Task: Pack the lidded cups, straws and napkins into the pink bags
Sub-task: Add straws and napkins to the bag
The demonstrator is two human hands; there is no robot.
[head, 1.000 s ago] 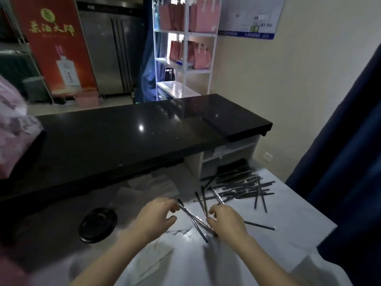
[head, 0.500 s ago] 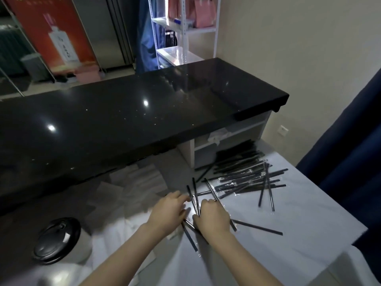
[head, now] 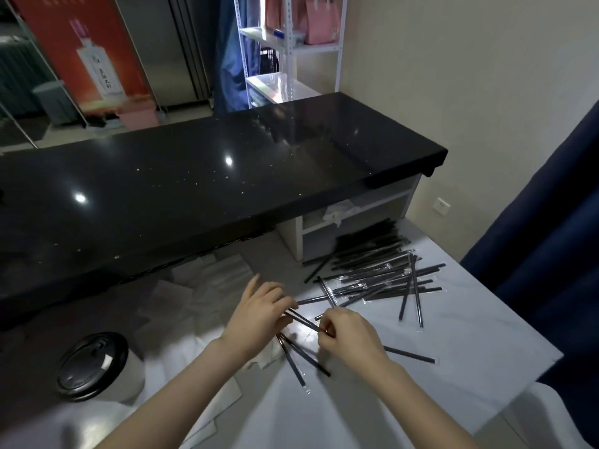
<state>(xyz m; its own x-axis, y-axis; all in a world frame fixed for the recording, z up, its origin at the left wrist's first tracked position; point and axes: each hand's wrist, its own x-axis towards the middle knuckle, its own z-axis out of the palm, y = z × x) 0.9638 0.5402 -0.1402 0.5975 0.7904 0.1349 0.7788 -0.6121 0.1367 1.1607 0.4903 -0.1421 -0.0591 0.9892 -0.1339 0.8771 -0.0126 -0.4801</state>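
Observation:
Both hands work over a white table point(head: 453, 367) strewn with black wrapped straws. My left hand point(head: 259, 314) and my right hand point(head: 348, 335) each pinch an end of one black straw point(head: 303, 319) held between them. A few more straws point(head: 299, 358) fan out below the hands on the cloth. A large pile of straws point(head: 376, 270) lies at the right back of the table. White napkins point(head: 207, 286) are spread to the left of the hands. A white cup with a black lid point(head: 92, 364) stands at the left. Pink bags point(head: 319, 21) sit on a far shelf.
A long black counter point(head: 194, 183) runs across behind the table, with an open cubby under its right end. A dark blue curtain point(head: 551, 238) hangs at the right. A white shelf rack point(head: 288, 53) and a red banner point(head: 87, 50) stand beyond the counter.
The camera has tilted down and closer to the table. My hands have drawn together over the gathered straws and now hold one straw between them.

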